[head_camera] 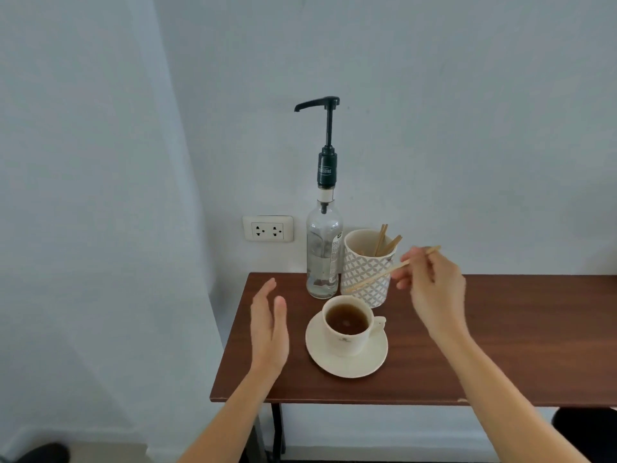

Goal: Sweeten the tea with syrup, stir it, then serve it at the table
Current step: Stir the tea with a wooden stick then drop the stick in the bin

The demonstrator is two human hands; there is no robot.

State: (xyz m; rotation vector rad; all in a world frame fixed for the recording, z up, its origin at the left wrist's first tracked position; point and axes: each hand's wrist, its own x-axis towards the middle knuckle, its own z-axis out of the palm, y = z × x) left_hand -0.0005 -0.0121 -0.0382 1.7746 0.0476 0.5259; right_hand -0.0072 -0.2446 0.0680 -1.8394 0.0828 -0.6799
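The right hand (430, 279) is pinching a thin wooden stir stick (377, 277) between its fingertips. The stick slants down, and its low tip hangs in front of the patterned stick cup (364, 279), up at about 12 o'clock from the tea. The cup of tea (347, 324) sits on its saucer (347, 362) in the middle of the brown bench (500, 329), and the tea looks dark and full. The left hand (268, 324) is flat and spread, holding nothing, at about 9 o'clock from the tea and not touching it. The syrup bottle (322, 255) with its tall black pump (329, 135) stands at about 11 o'clock from the tea, close by the stick cup. I think this is the stirring step, just about to start. I cannot tell if the syrup is in yet. Next, the stick tip needs to come down toward 6 o'clock into the tea, gently, so nothing spills. The left hand could hold the saucer steady.
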